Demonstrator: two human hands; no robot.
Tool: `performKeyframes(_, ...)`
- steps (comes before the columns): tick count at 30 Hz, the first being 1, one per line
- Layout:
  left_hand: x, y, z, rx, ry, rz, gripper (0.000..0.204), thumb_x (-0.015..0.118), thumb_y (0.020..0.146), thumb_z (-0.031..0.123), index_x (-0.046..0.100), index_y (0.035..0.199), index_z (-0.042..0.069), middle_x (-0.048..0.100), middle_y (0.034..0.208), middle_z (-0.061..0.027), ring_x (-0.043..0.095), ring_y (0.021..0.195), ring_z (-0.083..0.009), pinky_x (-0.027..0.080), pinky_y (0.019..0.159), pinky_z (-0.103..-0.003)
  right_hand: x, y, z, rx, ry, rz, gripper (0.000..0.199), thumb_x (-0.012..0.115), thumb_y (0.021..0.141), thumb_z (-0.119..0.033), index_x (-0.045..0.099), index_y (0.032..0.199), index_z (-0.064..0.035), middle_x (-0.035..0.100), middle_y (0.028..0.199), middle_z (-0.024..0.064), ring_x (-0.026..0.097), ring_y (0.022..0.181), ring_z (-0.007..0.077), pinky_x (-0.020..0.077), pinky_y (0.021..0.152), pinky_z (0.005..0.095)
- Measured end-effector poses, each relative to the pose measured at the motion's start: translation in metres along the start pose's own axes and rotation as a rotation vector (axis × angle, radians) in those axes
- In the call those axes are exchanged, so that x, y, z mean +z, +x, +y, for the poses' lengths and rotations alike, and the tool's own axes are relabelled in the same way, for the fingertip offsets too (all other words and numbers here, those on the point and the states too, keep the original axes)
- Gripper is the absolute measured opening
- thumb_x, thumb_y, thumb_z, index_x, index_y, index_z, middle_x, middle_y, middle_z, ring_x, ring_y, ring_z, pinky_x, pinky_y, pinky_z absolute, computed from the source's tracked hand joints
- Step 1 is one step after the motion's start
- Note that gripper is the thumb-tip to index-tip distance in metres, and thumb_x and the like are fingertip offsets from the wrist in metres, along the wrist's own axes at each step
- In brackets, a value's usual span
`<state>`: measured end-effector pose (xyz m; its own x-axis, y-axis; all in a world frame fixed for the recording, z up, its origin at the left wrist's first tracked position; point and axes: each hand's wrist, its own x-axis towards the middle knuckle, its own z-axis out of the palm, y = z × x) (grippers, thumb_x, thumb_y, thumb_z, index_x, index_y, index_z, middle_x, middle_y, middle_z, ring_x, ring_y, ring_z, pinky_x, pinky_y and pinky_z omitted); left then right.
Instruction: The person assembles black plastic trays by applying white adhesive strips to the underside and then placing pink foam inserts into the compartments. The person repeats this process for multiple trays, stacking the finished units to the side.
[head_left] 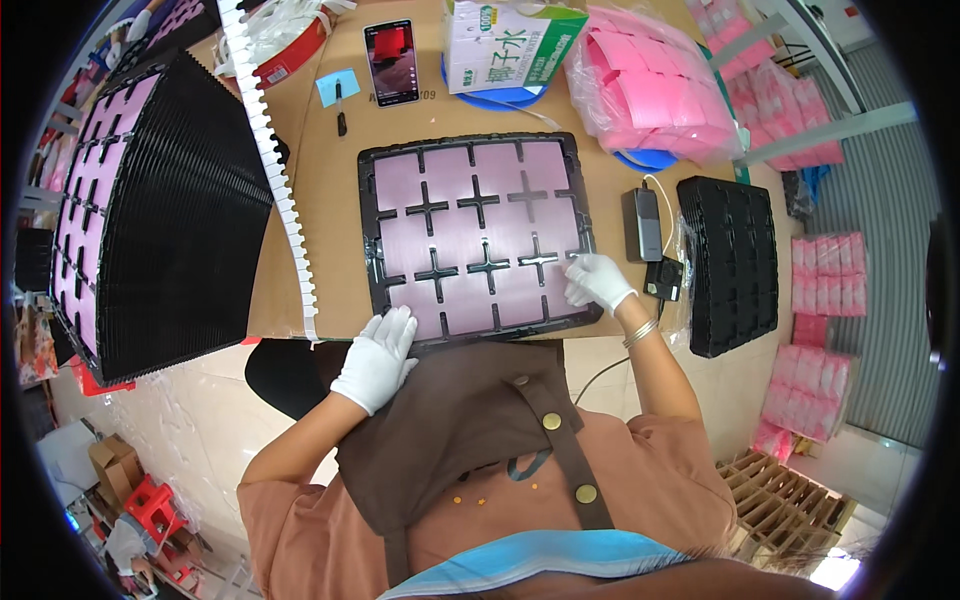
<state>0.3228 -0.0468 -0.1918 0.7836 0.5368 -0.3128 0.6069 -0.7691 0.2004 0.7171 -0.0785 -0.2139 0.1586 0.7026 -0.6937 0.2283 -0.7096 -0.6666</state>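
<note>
A brown cardboard surface covers the worktable (335,185), and a pale tiled floor (205,440) shows below it. On the right, a grey ribbed wall or shutter (885,240), its exact kind unclear, stands behind pale metal frame bars (835,130). Wrapped pink bundles (828,278) are stacked near its foot, and a slatted wooden pallet (785,505) lies at the lower right, near a glaring patch of white light (836,570). At the lower left, a red plastic stool (155,508) stands beside an open cardboard carton (117,468).
</note>
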Motion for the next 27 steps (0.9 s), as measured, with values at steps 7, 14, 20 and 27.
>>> performKeyframes(7,0.019,0.010,0.007,0.009,-0.164,0.248,0.056,0.065,0.083,0.025,0.045,0.129,0.000,0.044,0.137,-0.0199,0.044,0.127,-0.0323,0.037,0.103,-0.042,0.025,0.009,0.007,-0.294,-0.220,0.272,0.028,0.060,0.091,-0.025,0.060,0.087,0.0029,0.066,0.072,0.0185,0.065,0.061,0.0284,0.0527,0.057,0.0359)
performKeyframes(14,0.035,-0.005,0.013,-0.717,-0.625,0.660,0.040,0.069,0.080,0.020,0.058,0.112,-0.002,0.061,0.095,-0.0172,0.061,0.088,-0.0339,0.049,0.082,-0.041,0.006,-0.002,0.009,-0.309,-0.394,0.839,0.028,0.064,0.087,-0.023,0.062,0.099,0.0018,0.068,0.078,0.0200,0.067,0.076,0.0345,0.0513,0.070,0.0391)
performKeyframes(20,0.040,-0.002,0.004,-0.793,-1.025,0.598,0.025,0.063,0.085,0.012,0.056,0.105,-0.002,0.056,0.084,-0.0049,0.053,0.076,-0.0117,0.046,0.071,-0.026,0.014,0.013,0.030,-0.377,-0.030,0.917,0.042,0.066,0.086,-0.031,0.057,0.108,0.0036,0.068,0.090,0.0181,0.065,0.083,0.0251,0.0488,0.077,0.0355)
performKeyframes(27,-0.024,-0.085,0.009,-0.537,-1.123,1.255,0.027,0.055,0.088,0.009,0.047,0.113,0.001,0.049,0.102,-0.0057,0.046,0.094,-0.0132,0.040,0.087,-0.030,0.035,-0.058,-0.070,-0.835,0.639,0.605,0.027,0.052,0.097,-0.027,0.055,0.109,-0.0032,0.058,0.089,0.0018,0.055,0.080,0.0110,0.0450,0.072,0.0239)
